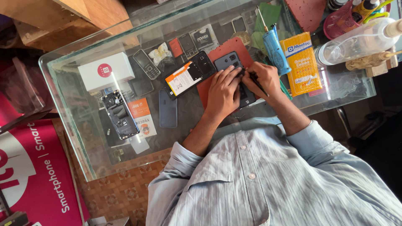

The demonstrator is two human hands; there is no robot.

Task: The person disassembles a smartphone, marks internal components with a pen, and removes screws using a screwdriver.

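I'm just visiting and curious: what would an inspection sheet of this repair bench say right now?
Surface: glass-topped table, with phones and parts on show beneath the glass.
Job's things: dark grey phone lying face down on a red mat; thin dark tool.
Clutter: opened phone with orange inner label, white box, stripped phone frame, blue cylindrical tool, yellow packet, clear plastic bottle.
Hands: left hand presses on the grey phone; right hand grips the thin tool at the phone's edge.
Cables: nothing seen.
Surroundings: red banner and patterned floor.
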